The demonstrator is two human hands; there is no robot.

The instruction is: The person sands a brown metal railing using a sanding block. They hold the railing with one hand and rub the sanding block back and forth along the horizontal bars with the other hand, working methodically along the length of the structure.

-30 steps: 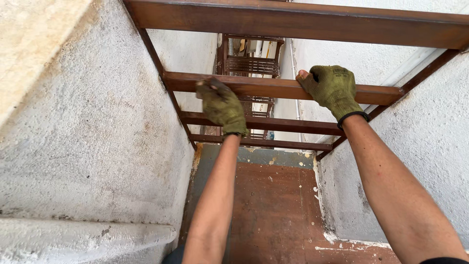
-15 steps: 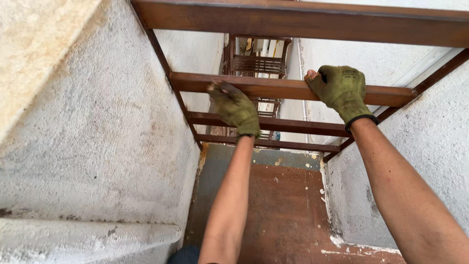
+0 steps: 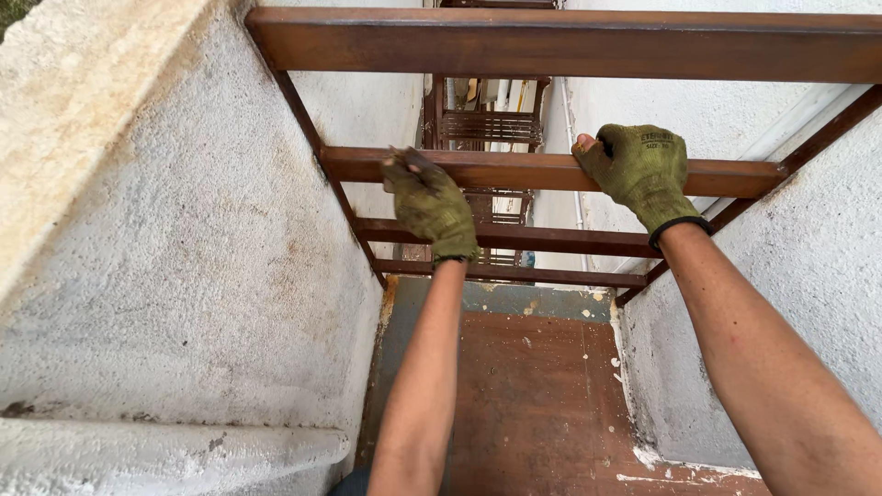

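rough white wall (image 3: 184, 276) standing at left. left hand (image 3: 430, 204), in a green glove, is wrapping closed over the rusty middle crossbar (image 3: 533, 171); right hand (image 3: 638, 170), gloved alike, is gripping the same bar further right. reddish floor (image 3: 533, 404) lying below.

head cam | looks down, close over hands (image 3: 542, 188) | single view, rusty beam (image 3: 551, 172)

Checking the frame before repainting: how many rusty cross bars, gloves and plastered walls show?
Rusty cross bars: 4
Green gloves, on left hand and right hand: 2
Plastered walls: 2
Total: 8
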